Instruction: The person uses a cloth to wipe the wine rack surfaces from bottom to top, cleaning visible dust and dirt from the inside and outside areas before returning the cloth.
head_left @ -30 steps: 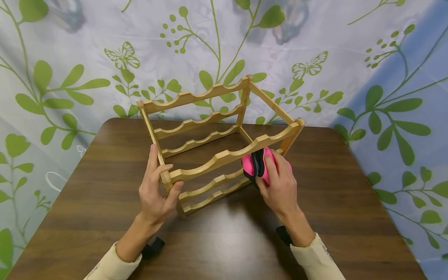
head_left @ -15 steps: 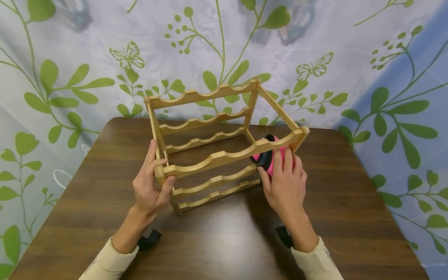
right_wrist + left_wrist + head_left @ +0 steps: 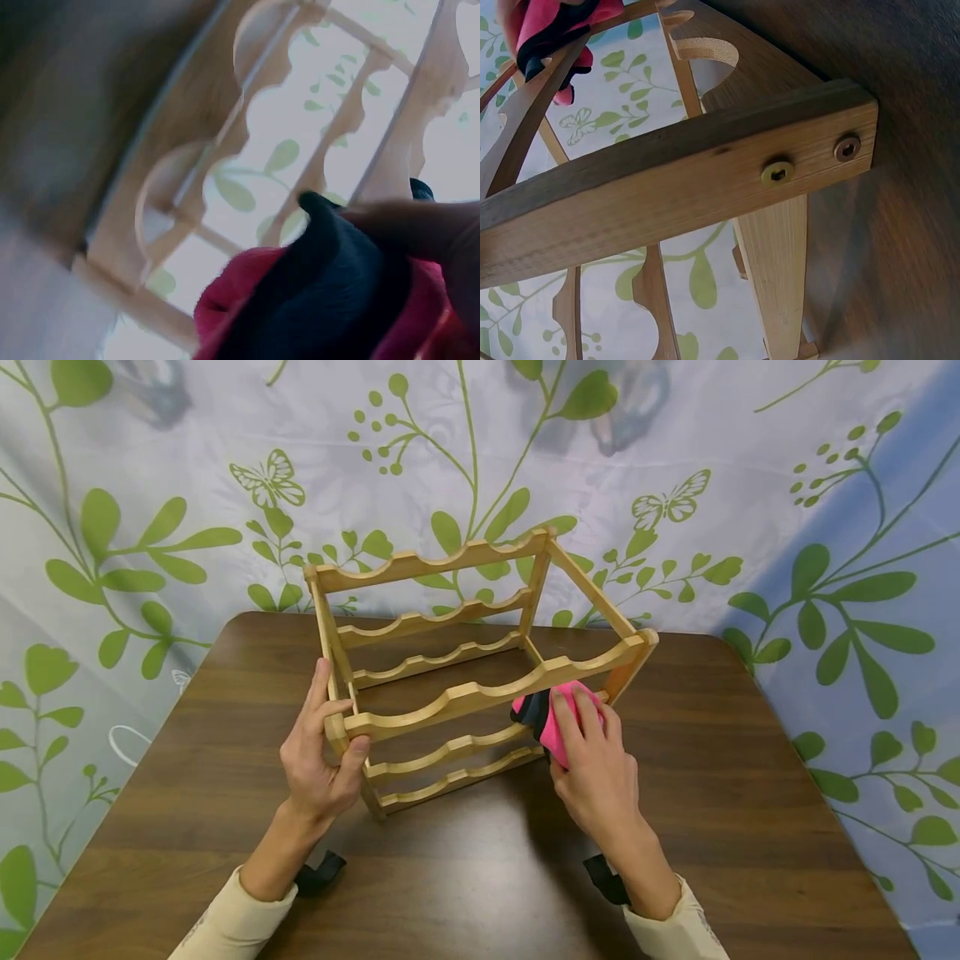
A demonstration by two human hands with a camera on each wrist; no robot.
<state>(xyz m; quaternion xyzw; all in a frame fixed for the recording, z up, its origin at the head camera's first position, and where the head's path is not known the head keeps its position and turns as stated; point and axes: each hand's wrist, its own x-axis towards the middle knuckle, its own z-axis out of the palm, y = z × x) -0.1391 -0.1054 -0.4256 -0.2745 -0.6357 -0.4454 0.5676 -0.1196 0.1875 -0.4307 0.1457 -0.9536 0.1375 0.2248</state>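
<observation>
A light wooden wine rack point(image 3: 468, 700) with scalloped rails stands tilted on the table. My left hand point(image 3: 318, 768) grips its near left corner post, thumb in front and fingers along the side. In my right hand point(image 3: 600, 777) is a bunched pink and black cloth point(image 3: 573, 727), held at the right part of the rack's front, just under the top rail. The left wrist view shows a rack post point(image 3: 667, 184) with two bolts close up, and the cloth point(image 3: 551, 30) at upper left. The right wrist view has the cloth point(image 3: 322, 292) under my thumb, somewhat blurred.
The dark brown wooden table point(image 3: 480, 893) lies under the rack. Behind it hangs a pale curtain point(image 3: 420, 435) printed with green leaves and butterflies. A black strap point(image 3: 321, 874) hangs at the left wrist, another point(image 3: 606, 878) at the right.
My right hand moved the cloth right to the front right post, then back left along the rail. The rack's near left corner has shifted slightly left, with my left hand still holding it.
</observation>
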